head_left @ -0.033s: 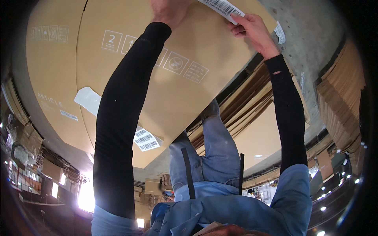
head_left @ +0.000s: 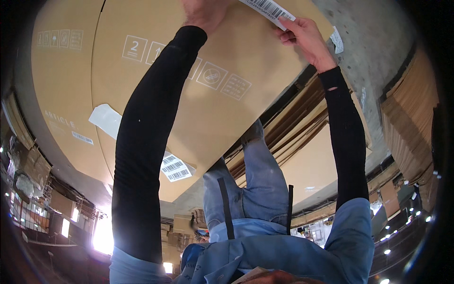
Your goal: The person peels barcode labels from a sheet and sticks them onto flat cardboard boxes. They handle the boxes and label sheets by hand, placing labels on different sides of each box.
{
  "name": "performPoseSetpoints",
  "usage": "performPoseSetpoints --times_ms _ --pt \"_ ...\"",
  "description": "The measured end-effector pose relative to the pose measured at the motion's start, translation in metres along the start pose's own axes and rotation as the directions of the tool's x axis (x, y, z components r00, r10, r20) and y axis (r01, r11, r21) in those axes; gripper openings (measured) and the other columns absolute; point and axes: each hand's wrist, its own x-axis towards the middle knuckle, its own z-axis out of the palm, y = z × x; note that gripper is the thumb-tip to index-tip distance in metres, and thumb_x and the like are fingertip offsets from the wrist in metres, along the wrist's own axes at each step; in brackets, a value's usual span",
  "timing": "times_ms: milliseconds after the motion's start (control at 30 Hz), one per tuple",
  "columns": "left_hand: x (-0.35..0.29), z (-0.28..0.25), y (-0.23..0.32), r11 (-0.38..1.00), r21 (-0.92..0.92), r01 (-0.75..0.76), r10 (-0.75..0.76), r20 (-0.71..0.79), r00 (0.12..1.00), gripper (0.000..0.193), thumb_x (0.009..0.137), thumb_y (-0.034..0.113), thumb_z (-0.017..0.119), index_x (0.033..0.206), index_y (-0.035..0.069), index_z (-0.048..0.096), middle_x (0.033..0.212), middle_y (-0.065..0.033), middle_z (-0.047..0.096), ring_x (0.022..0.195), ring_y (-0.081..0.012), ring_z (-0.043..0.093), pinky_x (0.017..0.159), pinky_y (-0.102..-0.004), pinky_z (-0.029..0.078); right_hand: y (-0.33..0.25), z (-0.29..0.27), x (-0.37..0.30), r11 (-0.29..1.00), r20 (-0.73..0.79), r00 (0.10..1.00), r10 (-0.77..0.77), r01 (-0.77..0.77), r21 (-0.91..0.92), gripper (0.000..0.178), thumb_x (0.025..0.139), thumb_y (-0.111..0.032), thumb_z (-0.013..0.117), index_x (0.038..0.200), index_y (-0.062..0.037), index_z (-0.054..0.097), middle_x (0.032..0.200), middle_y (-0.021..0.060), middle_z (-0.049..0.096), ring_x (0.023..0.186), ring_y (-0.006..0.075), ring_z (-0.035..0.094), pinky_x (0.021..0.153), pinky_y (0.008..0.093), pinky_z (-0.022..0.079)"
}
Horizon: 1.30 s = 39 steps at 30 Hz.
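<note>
A large brown cardboard box [head_left: 198, 125] with white printed handling symbols lies before me. At its far side my right hand [head_left: 306, 39] pinches the end of a white barcode label [head_left: 268, 11] between thumb and fingers. The label's other end runs out of the top of the picture. My left hand [head_left: 205, 13] is over the box, left of the label; its fingers are cut off by the upper edge. Under my left forearm lie a blank white paper piece [head_left: 106, 119] and a sheet of barcode stickers [head_left: 175, 168], both partly covered by the sleeve.
Flattened cardboard sheets [head_left: 309, 156] are stacked beside my legs, to the right under the box's edge. Another cardboard stack [head_left: 410, 113] stands at the far right. A small white paper tag [head_left: 336, 40] shows past the box's right edge, by the grey concrete floor [head_left: 369, 42].
Hardly anything differs. The barcode label and both hands have shifted very slightly to the right.
</note>
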Motion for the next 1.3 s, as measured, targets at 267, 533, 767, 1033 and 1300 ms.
performPoseSetpoints --times_ms 267,533,767,1033,1300 --pt "0.014 -0.007 0.009 0.995 0.064 0.070 -0.077 0.105 0.992 0.019 0.075 0.026 0.075 0.076 0.008 0.066 0.069 -0.0089 0.068 0.074 -0.0309 0.067 0.091 -0.0467 0.040 0.004 -0.005 0.006 0.998 0.002 0.999 -0.048 0.048 0.038 0.030 0.097 -0.029 0.068 0.099 0.0014 0.068 0.084 0.0077 0.071 0.071 0.0106 0.066 0.066 0.0256 0.054" --pt "0.021 -0.006 0.004 0.994 0.035 0.100 -0.104 0.141 0.984 0.023 0.072 0.027 0.074 0.078 0.006 0.066 0.071 -0.0139 0.068 0.076 -0.0351 0.067 0.090 -0.0481 0.039 0.010 -0.013 0.013 0.998 -0.019 0.999 -0.039 0.038 -0.058 0.033 0.095 -0.036 0.070 0.100 -0.0030 0.070 0.086 0.0030 0.072 0.074 0.0086 0.067 0.075 0.0256 0.056" --pt "0.020 -0.005 0.004 0.997 0.049 0.052 -0.058 0.134 0.989 0.022 0.072 0.026 0.073 0.077 0.006 0.066 0.071 -0.0149 0.068 0.077 -0.0347 0.067 0.086 -0.0485 0.038 0.007 -0.007 0.011 0.995 -0.048 0.998 -0.033 0.028 -0.096 0.031 0.096 -0.034 0.069 0.101 -0.0030 0.070 0.086 0.0032 0.072 0.073 0.0088 0.067 0.075 0.0261 0.056" --pt "0.018 -0.001 0.002 0.996 0.082 0.030 -0.040 0.126 0.991 0.023 0.074 0.027 0.073 0.081 0.006 0.069 0.076 -0.0138 0.071 0.080 -0.0336 0.069 0.090 -0.0486 0.039 -0.001 0.007 0.008 0.994 -0.205 0.979 -0.024 0.002 -0.109 0.023 0.097 -0.017 0.064 0.088 0.0035 0.068 0.071 0.0078 0.068 0.055 0.0121 0.062 0.051 0.0250 0.050" --pt "0.017 0.005 0.002 0.995 0.076 0.065 -0.069 0.054 0.996 0.024 0.073 0.024 0.078 0.086 0.006 0.069 0.078 -0.0119 0.070 0.080 -0.0323 0.068 0.089 -0.0470 0.039 -0.003 0.011 0.009 0.996 -0.209 0.978 -0.026 0.008 -0.088 0.024 0.096 -0.016 0.065 0.083 0.0041 0.067 0.068 0.0082 0.066 0.053 0.0124 0.061 0.049 0.0257 0.049"
